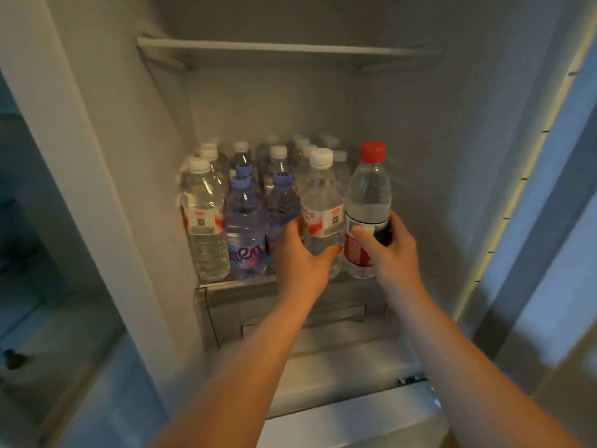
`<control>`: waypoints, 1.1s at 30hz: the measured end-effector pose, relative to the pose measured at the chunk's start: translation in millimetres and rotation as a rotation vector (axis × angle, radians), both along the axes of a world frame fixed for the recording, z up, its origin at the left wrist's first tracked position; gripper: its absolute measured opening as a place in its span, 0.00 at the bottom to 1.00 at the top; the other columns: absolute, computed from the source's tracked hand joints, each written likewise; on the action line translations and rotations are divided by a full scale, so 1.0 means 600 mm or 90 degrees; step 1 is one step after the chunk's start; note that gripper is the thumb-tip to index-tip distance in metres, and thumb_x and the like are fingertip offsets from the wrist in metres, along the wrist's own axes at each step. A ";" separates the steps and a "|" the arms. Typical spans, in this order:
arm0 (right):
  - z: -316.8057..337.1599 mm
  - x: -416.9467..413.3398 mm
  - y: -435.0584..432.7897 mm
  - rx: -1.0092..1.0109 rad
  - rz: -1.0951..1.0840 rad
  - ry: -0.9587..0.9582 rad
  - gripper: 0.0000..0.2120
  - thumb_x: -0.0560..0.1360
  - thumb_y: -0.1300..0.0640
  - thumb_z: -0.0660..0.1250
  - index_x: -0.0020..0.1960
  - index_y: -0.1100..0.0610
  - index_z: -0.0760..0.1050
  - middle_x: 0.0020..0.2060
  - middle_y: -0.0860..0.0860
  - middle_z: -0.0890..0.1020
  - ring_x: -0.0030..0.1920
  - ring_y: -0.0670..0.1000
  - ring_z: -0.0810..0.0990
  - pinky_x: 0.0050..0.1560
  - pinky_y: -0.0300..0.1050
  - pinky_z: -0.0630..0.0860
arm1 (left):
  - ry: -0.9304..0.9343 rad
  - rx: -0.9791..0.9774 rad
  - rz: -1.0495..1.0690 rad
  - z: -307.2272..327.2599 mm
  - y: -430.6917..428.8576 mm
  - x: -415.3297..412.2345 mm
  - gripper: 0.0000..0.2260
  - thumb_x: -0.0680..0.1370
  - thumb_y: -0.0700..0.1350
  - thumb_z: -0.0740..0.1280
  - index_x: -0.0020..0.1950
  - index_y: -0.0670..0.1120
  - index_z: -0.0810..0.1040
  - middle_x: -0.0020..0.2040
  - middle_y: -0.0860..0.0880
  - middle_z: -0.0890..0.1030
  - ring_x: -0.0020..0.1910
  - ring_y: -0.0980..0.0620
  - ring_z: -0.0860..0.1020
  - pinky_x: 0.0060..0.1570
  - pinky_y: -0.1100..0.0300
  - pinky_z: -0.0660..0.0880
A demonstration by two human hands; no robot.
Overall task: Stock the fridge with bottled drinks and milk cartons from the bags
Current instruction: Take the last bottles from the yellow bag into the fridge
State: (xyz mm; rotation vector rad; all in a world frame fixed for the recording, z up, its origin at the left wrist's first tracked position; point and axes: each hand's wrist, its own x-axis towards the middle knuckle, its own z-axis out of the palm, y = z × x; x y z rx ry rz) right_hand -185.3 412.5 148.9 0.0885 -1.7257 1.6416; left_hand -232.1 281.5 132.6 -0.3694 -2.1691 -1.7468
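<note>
Placing step in hand, to judge from the scene. At lower centre of the frame, right grip (pixel 387 250) curled round the red-capped bottle (pixel 368 195), thumb across the red label and fingers behind. Holds it upright at the right end of the front row, at the front edge of the fridge shelf (pixel 232 282). Cannot tell whether seated on the shelf or a shade above it. Just to the left, left grip (pixel 300 253) wrapped round the lower body of the white-capped bottle (pixel 321 202), which stands just beside the red-capped one. Probably steadying or nudging it to make room. Further left along the row, purple-capped bottles (pixel 245 221) and a far-left bottle (pixel 203 215) with a white cap. Behind them, more capped bottles packed close, back to the rear wall. Across the top of the frame, an upper shelf (pixel 274 48); below the stocked shelf, a drawer (pixel 290 305). No milk cartons or bags in view. Next move likely calls for seating the red-capped bottle flat, sliding it back into line, then loosening both grips without tipping the neighbours. Little room left here, so later items probably belong on another level.
</note>
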 end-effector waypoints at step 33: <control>-0.090 -0.127 0.084 0.141 0.078 -0.175 0.25 0.75 0.66 0.68 0.65 0.45 0.70 0.58 0.48 0.80 0.57 0.45 0.79 0.60 0.43 0.74 | 0.088 -0.286 0.181 -0.098 0.041 -0.043 0.14 0.75 0.44 0.72 0.54 0.47 0.69 0.52 0.48 0.78 0.49 0.46 0.79 0.43 0.47 0.78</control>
